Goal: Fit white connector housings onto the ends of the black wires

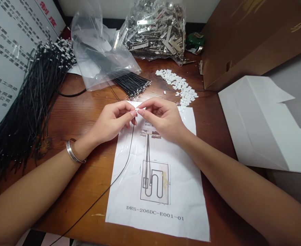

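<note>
My left hand (114,119) pinches the end of a thin black wire (122,167), which trails down and to the left across the wooden table (89,177). My right hand (160,118) pinches a small white connector (140,109) at its fingertips. The two sets of fingertips meet above a printed drawing sheet (181,191) labelled DRS-206DC-E001-01. A metal bangle (72,152) sits on my left wrist.
A large bundle of black wires (24,109) lies at the left. A clear bag (101,58) with more wires lies behind. A bag of metal strips (158,30) and a pile of white connectors (181,87) sit at the back. A cardboard box (242,37) and a white box (263,123) stand right.
</note>
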A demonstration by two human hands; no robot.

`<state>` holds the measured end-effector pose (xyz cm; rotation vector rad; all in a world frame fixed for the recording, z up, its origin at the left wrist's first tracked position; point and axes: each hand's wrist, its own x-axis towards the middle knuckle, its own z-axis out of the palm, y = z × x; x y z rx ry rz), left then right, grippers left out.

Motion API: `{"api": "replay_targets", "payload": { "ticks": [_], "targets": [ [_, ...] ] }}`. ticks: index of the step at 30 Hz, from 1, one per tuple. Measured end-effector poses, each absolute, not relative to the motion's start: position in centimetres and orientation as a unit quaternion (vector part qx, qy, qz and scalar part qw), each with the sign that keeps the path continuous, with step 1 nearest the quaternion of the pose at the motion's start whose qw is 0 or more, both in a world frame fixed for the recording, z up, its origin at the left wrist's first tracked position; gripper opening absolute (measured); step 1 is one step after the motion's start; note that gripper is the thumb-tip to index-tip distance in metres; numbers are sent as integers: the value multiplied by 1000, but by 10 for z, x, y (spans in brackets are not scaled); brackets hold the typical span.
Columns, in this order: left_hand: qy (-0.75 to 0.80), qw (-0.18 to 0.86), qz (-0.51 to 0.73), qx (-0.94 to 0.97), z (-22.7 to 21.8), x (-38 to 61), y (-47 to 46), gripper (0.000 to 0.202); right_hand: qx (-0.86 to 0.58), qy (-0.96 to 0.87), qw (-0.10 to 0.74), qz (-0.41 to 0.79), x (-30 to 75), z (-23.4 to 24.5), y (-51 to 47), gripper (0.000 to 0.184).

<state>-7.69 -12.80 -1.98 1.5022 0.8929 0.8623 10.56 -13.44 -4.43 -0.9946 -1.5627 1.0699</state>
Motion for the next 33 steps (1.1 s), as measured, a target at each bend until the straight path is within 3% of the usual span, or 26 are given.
{"api": "replay_targets", "payload": {
  "ticks": [14,24,33],
  "targets": [
    [385,549,374,641,-23,-77,-127,26,-401,-657,490,410,105,-43,-135,14],
    [391,551,356,645,-20,-76,-128,16,-437,-691,489,303,100,-42,-142,5],
    [418,528,338,657,-22,-76,-128,17,-456,-629,476,413,101,-43,-138,10]
  ]
}}
